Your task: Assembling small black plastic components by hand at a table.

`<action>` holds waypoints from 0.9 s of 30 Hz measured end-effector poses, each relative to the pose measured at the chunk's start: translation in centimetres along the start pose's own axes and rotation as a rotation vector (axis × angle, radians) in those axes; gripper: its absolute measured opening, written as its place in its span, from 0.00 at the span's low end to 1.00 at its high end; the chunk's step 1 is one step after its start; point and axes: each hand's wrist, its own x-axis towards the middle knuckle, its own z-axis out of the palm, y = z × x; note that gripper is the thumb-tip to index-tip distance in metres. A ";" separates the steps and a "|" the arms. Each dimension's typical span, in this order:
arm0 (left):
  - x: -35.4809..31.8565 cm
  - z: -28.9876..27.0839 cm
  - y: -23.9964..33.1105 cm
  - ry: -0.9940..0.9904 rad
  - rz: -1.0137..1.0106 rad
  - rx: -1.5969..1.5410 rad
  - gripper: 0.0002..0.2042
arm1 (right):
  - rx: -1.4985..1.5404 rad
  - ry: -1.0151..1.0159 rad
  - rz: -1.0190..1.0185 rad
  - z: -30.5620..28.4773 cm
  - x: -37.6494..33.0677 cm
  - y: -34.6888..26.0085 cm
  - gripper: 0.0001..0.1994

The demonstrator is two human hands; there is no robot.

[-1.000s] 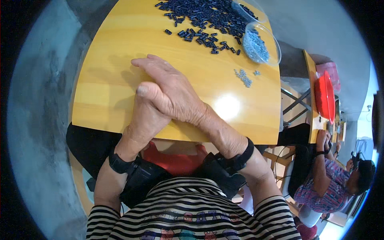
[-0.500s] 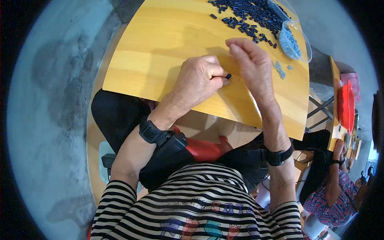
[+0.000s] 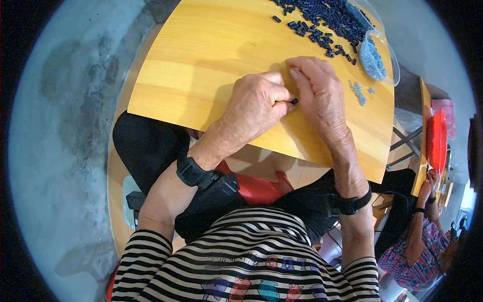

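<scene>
My left hand (image 3: 255,104) pinches a small dark cylindrical piece (image 3: 294,101) between thumb and forefinger, just above the yellow table (image 3: 186,75). One end of the piece sticks out toward the right. Close beside it is my right hand (image 3: 323,95), its fingers bent and its thumb drawn in against them. Whatever those fingertips hold, if anything, is hidden or too small to make out. Beyond the hands lies a heap of similar dark pieces (image 3: 327,17). To the right of my right hand, small grey-blue bits (image 3: 358,93) are scattered on the tabletop.
Two clear plastic tubs of grey-blue bits stand at the table's right edge, the nearer tub (image 3: 373,61) tilted. A co-worker (image 3: 415,246) sits at the right by another table with a red basin (image 3: 436,141). A red stool (image 3: 261,189) shows below the table.
My right hand has come down and nearer to my left hand. The left hand has shifted slightly right with the dark piece. The co-worker's hands have risen toward the red basin.
</scene>
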 end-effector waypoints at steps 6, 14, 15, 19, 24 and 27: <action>0.2 -0.1 0.3 0.015 0.005 0.015 0.02 | -0.136 -0.011 -0.118 0.9 -0.3 0.0 0.12; 0.3 0.1 0.7 0.019 -0.054 -0.008 0.02 | -0.143 0.006 -0.106 1.5 -0.9 -0.3 0.15; 0.3 0.1 0.8 0.014 -0.040 -0.018 0.02 | -0.158 0.013 -0.115 1.7 -1.0 0.0 0.15; 0.3 0.2 0.5 0.027 -0.058 -0.022 0.03 | -0.169 0.050 -0.114 1.9 -1.1 -0.4 0.14; 0.4 -0.2 1.1 0.005 -0.080 -0.004 0.03 | -0.196 0.112 -0.097 1.3 -1.4 -0.8 0.13; 0.6 -0.2 1.5 -0.039 -0.083 0.071 0.04 | 0.093 0.126 0.069 0.4 -1.9 -0.7 0.13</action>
